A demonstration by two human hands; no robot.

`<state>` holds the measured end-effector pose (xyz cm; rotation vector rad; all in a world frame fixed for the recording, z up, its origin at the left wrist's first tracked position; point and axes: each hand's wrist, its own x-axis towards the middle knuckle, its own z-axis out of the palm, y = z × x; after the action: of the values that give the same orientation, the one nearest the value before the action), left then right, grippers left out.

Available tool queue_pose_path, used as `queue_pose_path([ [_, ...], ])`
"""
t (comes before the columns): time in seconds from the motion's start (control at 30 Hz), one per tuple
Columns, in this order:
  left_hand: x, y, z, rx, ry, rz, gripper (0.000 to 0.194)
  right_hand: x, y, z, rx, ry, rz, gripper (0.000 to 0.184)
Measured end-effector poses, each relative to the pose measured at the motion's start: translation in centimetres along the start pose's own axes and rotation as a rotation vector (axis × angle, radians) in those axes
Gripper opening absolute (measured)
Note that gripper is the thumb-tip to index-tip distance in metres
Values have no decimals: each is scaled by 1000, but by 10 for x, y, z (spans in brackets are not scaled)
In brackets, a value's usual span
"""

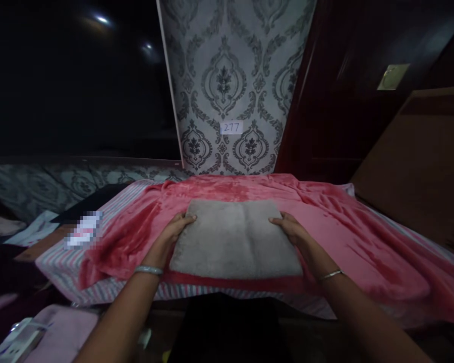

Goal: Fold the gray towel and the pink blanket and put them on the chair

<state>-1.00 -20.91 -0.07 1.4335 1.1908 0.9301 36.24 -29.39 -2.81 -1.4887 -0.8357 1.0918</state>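
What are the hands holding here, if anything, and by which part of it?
A grey cloth, held by its side edges toward the far corners: left hand on the left, right hand on the right.

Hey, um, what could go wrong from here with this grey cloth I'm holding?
The left hand and right hand grip only opposite sides of the grey cloth, so its middle might sag or crease. The pink blanket beneath is rumpled in places, so the cloth may not lie flat on it. The bracelet on the left wrist could perhaps snag fabric.
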Motion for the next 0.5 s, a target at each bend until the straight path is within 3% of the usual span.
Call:
queue_pose_path([
  [0.13,-7,-7,15,-208,-70,14,66,9,-13,-22,-141,27,-54,48],
  [0.3,-14,-41,32,-123,-23,-33,60,9,10,-36,-544,253,7,61],
  [0.4,-12,-52,28,-52,131,6,58,3,22,-22,-691,302,-53,70],
  [0.5,-16,-59,25,83,279,120,55,-9,25,23,-945,193,-369,67],
])
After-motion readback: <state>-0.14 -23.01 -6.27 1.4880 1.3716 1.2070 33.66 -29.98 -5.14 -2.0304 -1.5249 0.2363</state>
